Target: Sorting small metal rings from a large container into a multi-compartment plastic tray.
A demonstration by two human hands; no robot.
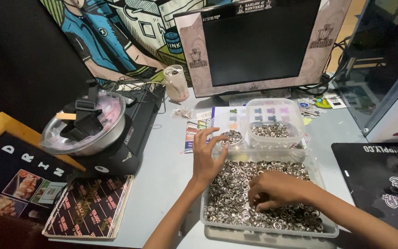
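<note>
At the far left of the pale grey tabletop (166,170) lies a black framed board with a wooden edge (10,157), and just beside it a dark printed booklet in a clear sleeve (90,207). Behind them a shiny metal bowl holding black straps and pink plastic (86,124) sits on a black flat machine (130,133), with a small whitish cup (176,83) near the foot of a dark monitor in a patterned pinkish frame (259,44). The left hand (206,154) is stretched forward with loosely spread fingers, its fingertips reaching over the rim of a small clear plastic tub of silver metal rings (231,137); I cannot tell whether anything is pinched between them. To the right of that tub stands a larger clear plastic box with a layer of the same rings (272,122), both resting partly on a colourful printed sheet (199,129). In front of them is a wide, shallow clear plastic tray heaped with small silver metal rings (236,184). The right hand (272,189) lies palm down on that heap, fingers curled into the rings at the tray's middle. At the far right lies a black printed mat (374,180).
</note>
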